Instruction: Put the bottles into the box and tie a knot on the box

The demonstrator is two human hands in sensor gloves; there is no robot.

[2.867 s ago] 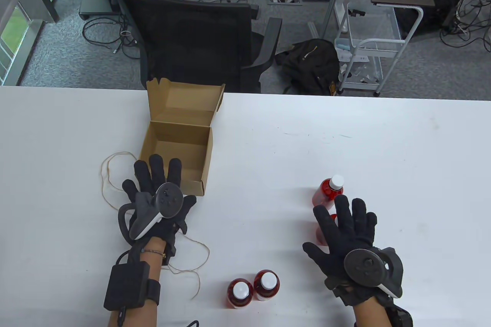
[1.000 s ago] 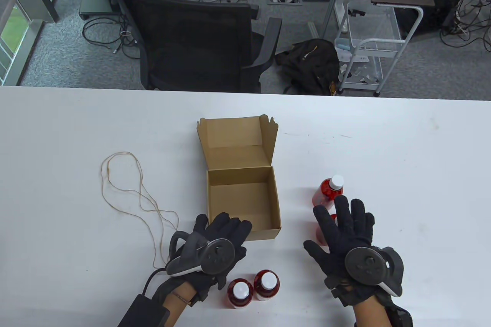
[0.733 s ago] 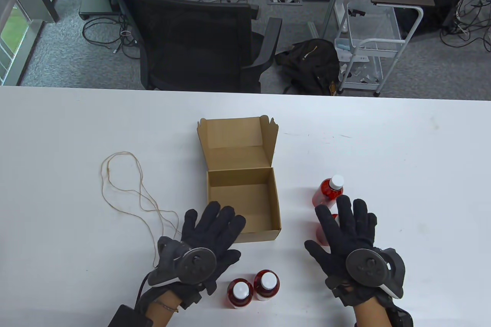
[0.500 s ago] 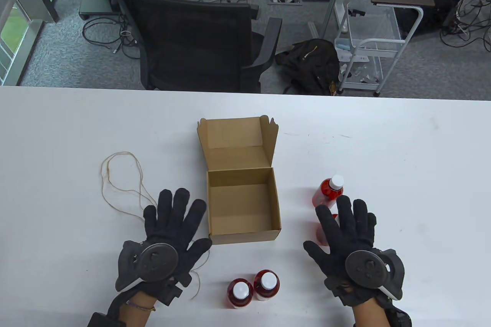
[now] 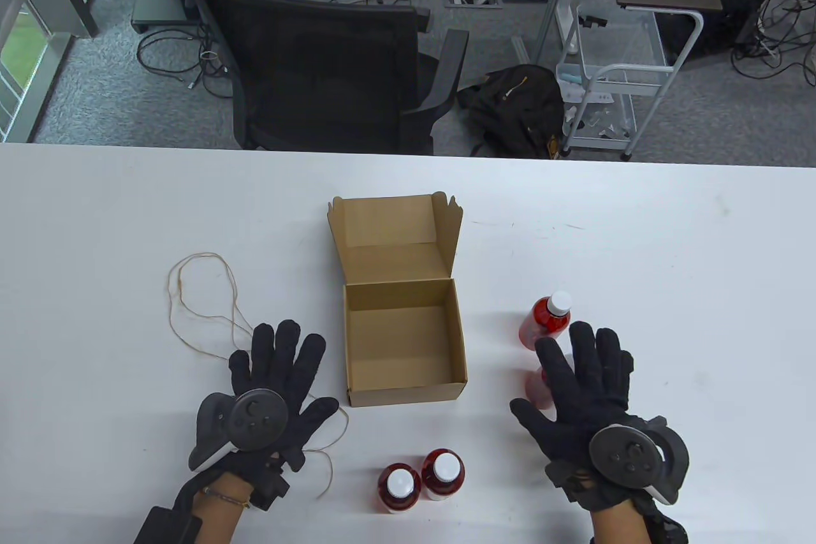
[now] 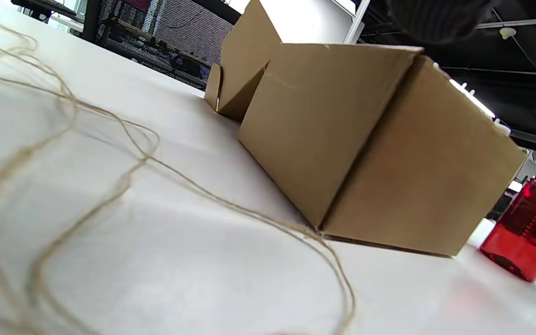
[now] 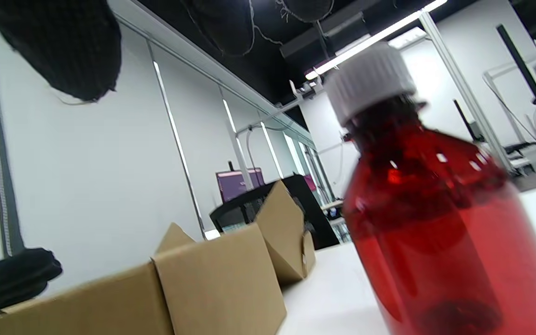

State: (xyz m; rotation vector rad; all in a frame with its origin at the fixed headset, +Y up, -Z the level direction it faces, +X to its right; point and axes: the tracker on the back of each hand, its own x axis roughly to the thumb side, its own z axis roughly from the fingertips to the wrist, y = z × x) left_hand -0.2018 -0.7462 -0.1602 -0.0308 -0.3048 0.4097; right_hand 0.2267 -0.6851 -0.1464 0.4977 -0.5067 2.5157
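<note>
Left hand [image 5: 268,391] now back beside box [image 5: 403,340], fingers [image 5: 287,346] apart from it.

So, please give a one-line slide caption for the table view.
Open hands flank an empty cardboard box; red bottles and string wait.

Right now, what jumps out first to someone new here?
The open cardboard box at the table's middle, empty, lid flap standing up behind it. Red bottles with white caps: two near the front edge, more beside the right hand. The left hand lies flat over loose twine.
</note>
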